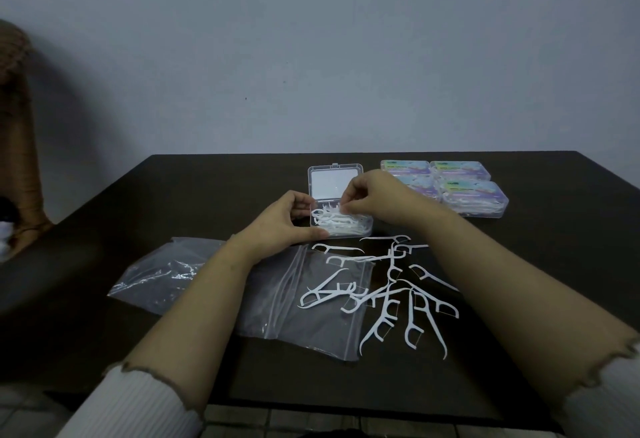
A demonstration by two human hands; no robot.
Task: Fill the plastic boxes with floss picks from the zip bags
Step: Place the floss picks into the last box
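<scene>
Two white ribbed sleeves [138, 399] are sitting at the bottom edge, with bare forearms reaching forward over a dark table [519, 247]. Just beyond the sleeves, two clear zip bags are lying flat: one zip bag [304, 302] beneath the left forearm, another crumpled zip bag [156, 275] further left. Loose white floss picks [388, 295] are lying scattered on the tabletop to the right of the bags, a few overlapping the nearer bag's edge.

Further back, an open clear plastic box [341, 224] is sitting between the hands, its lid [334, 183] tilting up behind it and a pile of picks already inside. The left hand [287, 219] is gripping the box's left side, thumb along the front edge and fingers curling around the far corner. The right hand [370, 197] is hovering over the box, its fingertips pinching a floss pick [334, 209] just above the pile.

Four closed, filled boxes [450, 184] with pastel labels are sitting in a tight block at the table's far right. A brown wicker chair [17, 126] is standing at the left by a plain grey wall [311, 39].
</scene>
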